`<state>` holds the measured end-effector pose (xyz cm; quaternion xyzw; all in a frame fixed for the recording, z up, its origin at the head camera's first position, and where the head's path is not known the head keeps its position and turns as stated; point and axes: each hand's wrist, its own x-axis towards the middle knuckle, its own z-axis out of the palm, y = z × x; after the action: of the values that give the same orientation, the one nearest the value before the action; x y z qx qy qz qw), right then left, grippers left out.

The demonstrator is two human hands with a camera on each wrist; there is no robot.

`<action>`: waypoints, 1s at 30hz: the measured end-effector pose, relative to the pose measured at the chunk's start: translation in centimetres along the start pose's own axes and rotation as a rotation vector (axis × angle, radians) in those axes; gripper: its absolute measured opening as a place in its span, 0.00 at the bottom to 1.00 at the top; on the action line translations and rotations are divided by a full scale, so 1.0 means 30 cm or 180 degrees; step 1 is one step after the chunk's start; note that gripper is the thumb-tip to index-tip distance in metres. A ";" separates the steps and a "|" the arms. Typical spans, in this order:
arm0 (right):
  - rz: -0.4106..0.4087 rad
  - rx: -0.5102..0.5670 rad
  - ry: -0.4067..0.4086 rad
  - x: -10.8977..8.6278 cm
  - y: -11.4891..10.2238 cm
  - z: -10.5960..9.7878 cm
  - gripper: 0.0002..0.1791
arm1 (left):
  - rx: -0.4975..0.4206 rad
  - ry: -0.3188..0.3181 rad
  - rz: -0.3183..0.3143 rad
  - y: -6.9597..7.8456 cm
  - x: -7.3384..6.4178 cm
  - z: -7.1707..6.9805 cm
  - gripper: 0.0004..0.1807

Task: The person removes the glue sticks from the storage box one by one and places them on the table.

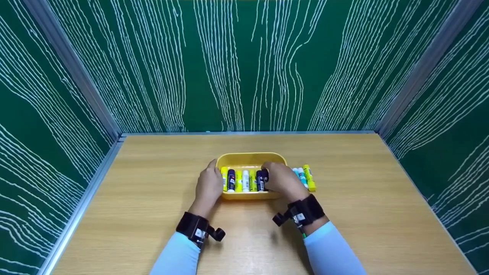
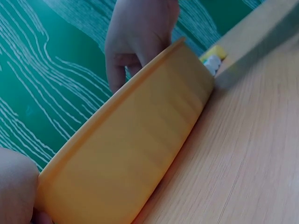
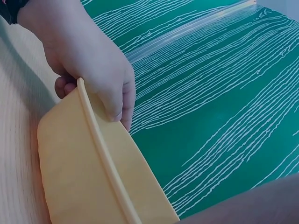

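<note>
A yellow plastic bin [image 1: 250, 196] holds a row of upright-lying glue sticks, some yellow, some dark, one white [image 1: 245, 181]. My left hand [image 1: 209, 182] grips the bin's left end; in the right wrist view the left hand's [image 3: 93, 60] thumb and fingers straddle the rim. Inside the bin's right part, my right hand [image 1: 283, 179] pinches a dark glue stick [image 1: 265, 175] at the end of the row. From the left wrist view, the right hand [image 2: 140, 35] reaches down over the bin wall [image 2: 135, 135], which hides its fingertips.
Just right of the bin, several more glue sticks lie on the wooden table [image 1: 153, 214]: turquoise-and-white ones [image 1: 302, 177] and a yellow one [image 1: 309, 178]. Green panels [image 1: 244, 76] with white wavy lines enclose the table at the back and sides.
</note>
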<state>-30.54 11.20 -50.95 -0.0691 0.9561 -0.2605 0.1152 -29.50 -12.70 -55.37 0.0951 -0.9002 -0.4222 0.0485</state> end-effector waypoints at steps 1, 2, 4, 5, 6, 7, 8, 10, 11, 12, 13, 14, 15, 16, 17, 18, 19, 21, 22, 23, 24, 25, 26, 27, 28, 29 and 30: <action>-0.0005 0.0011 -0.0004 -0.001 0.001 0.001 0.32 | -0.0001 0.0002 0.0006 0.000 0.000 -0.001 0.28; -0.0007 0.0028 -0.0002 -0.002 0.002 0.002 0.33 | -0.0010 0.0006 0.0002 0.001 0.000 -0.001 0.28; 0.0012 0.0093 -0.0001 -0.004 0.002 0.004 0.33 | -0.0005 0.0011 0.0005 0.001 0.001 -0.002 0.27; 0.0018 0.0123 0.0006 -0.005 0.003 0.005 0.33 | 0.0000 0.0010 0.0006 0.001 0.001 -0.002 0.27; 0.0025 0.0146 0.0009 -0.005 0.003 0.006 0.33 | 0.0007 0.0012 0.0011 0.001 0.002 -0.002 0.27; 0.0031 0.0175 0.0014 -0.005 0.004 0.006 0.33 | 0.0013 0.0011 0.0013 0.001 0.002 -0.002 0.27; 0.0042 0.0209 0.0020 -0.005 0.004 0.005 0.33 | 0.0020 0.0012 0.0015 0.001 0.003 -0.002 0.27; 0.0046 0.0252 0.0036 -0.004 0.003 0.003 0.34 | 0.0028 0.0006 0.0023 0.001 0.003 -0.001 0.27; 0.0053 0.0275 0.0044 -0.004 0.002 0.000 0.34 | 0.0029 0.0005 0.0031 0.001 0.003 -0.001 0.27; 0.0062 0.0298 0.0050 -0.004 0.002 -0.003 0.34 | 0.0028 0.0006 0.0035 0.001 0.002 -0.001 0.27; 0.0074 0.0338 0.0065 -0.004 0.001 -0.006 0.34 | 0.0034 0.0008 0.0046 0.001 0.001 -0.001 0.27; 0.0086 0.0368 0.0073 -0.005 -0.001 -0.011 0.34 | 0.0044 0.0016 0.0064 0.000 0.001 -0.001 0.27; 0.0071 0.0371 0.0090 -0.006 -0.001 -0.017 0.33 | 0.0056 0.0029 0.0085 -0.001 0.000 -0.001 0.27; 0.0057 0.0373 0.0104 -0.008 0.000 -0.024 0.33 | 0.0072 0.0042 0.0110 -0.002 0.000 -0.001 0.27; 0.0063 0.0406 0.0111 -0.011 -0.001 -0.032 0.32 | 0.0089 0.0057 0.0136 -0.002 -0.001 -0.001 0.27; 0.0068 0.0437 0.0115 -0.014 -0.001 -0.041 0.32 | 0.0105 0.0071 0.0160 -0.004 -0.001 -0.001 0.27; 0.0080 0.0479 0.0116 -0.018 -0.001 -0.051 0.33 | 0.0120 0.0085 0.0181 -0.005 -0.001 -0.001 0.27; 0.0092 0.0543 0.0104 -0.027 0.001 -0.073 0.34 | 0.0131 0.0103 0.0211 -0.007 -0.001 -0.002 0.26; 0.0124 0.0614 0.0088 -0.032 0.003 -0.085 0.35 | 0.0130 0.0106 0.0221 -0.008 -0.001 -0.002 0.26; 0.0154 0.0685 0.0082 -0.036 0.005 -0.097 0.36 | 0.0131 0.0105 0.0225 -0.008 -0.001 -0.002 0.26; 0.0150 0.0718 0.0087 -0.041 0.009 -0.110 0.36 | 0.0131 0.0107 0.0225 -0.008 -0.001 -0.002 0.26; 0.0129 0.0751 0.0091 -0.046 0.014 -0.124 0.37 | 0.0133 0.0108 0.0231 -0.008 -0.001 -0.002 0.26; 0.0119 0.0771 0.0103 -0.050 0.020 -0.137 0.37 | 0.0135 0.0111 0.0233 -0.009 0.000 -0.001 0.26; 0.0099 0.0783 0.0121 -0.054 0.026 -0.149 0.37 | 0.0146 0.0115 0.0235 -0.009 0.000 0.000 0.26; 0.0076 0.0799 0.0138 -0.059 0.034 -0.162 0.37 | 0.0152 0.0118 0.0236 -0.009 0.000 -0.001 0.26; 0.0052 0.0797 0.0165 -0.063 0.041 -0.174 0.37 | 0.0155 0.0118 0.0237 -0.010 0.000 0.000 0.27; 0.0031 0.0802 0.0187 -0.067 0.048 -0.186 0.37 | 0.0160 0.0119 0.0236 -0.010 0.000 0.000 0.27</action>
<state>-30.14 15.51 -46.64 -0.0417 0.9191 -0.3799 0.0962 -29.45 -12.90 -55.59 0.0707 -0.9124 -0.3955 0.0785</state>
